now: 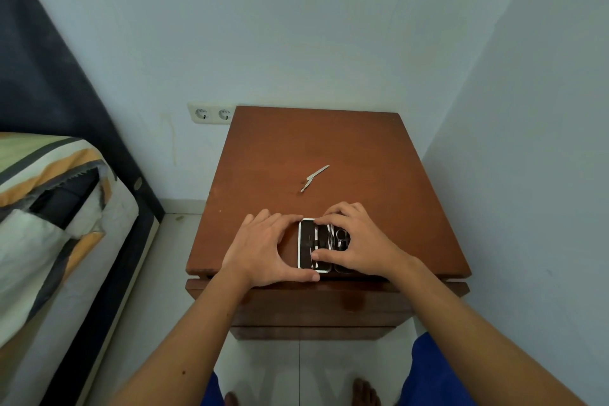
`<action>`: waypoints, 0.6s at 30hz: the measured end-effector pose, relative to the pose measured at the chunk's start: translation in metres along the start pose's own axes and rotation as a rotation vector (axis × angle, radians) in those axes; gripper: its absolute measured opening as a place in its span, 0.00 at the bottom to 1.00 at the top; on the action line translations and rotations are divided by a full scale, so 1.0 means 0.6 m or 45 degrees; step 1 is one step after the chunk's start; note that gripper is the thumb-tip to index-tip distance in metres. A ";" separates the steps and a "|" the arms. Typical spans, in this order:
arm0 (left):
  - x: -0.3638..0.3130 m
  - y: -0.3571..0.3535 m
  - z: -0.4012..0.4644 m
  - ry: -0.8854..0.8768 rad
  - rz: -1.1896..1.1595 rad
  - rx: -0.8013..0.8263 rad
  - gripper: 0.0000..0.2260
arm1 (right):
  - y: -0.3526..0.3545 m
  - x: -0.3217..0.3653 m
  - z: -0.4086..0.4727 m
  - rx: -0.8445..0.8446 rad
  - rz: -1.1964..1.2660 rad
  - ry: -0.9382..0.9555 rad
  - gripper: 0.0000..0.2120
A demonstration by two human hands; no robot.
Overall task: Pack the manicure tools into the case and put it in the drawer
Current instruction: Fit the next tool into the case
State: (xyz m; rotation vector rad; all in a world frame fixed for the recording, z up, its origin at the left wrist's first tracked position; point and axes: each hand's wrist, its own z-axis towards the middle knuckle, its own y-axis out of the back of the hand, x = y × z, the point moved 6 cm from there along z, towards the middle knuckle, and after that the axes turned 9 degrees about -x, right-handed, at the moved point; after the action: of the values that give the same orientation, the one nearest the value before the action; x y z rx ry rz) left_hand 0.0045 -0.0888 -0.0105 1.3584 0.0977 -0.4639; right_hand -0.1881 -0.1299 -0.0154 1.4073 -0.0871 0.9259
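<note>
An open manicure case (309, 245), black inside with a white rim, lies near the front edge of the brown nightstand (362, 148). Several metal tools sit in its loops, and small scissors show at its right side. My left hand (263, 250) cups the case's left edge between thumb and fingers. My right hand (357, 241) rests over the case's right half, fingertips pressing on the tools inside. Two slim metal tools (314, 178) lie loose on the tabletop, farther back than the case. The drawer front (313, 303) below the top is shut.
A bed with a striped blanket (49, 208) stands to the left, with a narrow strip of tiled floor between it and the nightstand. A double wall socket (212, 114) sits behind the nightstand's left corner. A wall runs close on the right. My bare feet (364, 392) are below.
</note>
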 end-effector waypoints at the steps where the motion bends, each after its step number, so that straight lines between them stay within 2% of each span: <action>1: 0.000 0.000 0.000 -0.001 -0.002 0.002 0.52 | 0.003 -0.003 0.003 0.002 0.041 -0.042 0.34; 4: 0.002 -0.003 -0.001 0.000 -0.009 0.023 0.53 | 0.025 -0.007 0.038 -0.155 0.134 -0.144 0.21; 7: 0.005 -0.004 0.000 0.003 -0.022 0.025 0.53 | 0.033 -0.016 0.100 -0.278 0.089 -0.309 0.10; 11: 0.007 -0.007 0.000 0.007 -0.021 0.034 0.53 | 0.000 -0.047 0.162 -0.351 0.116 -0.634 0.15; 18: 0.007 -0.006 0.003 -0.007 -0.004 0.038 0.53 | -0.028 -0.053 0.171 -0.426 -0.083 -0.716 0.28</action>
State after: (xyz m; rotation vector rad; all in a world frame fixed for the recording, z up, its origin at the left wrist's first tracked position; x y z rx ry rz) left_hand 0.0063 -0.0920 -0.0148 1.3864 0.0884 -0.4732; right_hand -0.1518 -0.2318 -0.0241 1.3078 -0.5883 0.4143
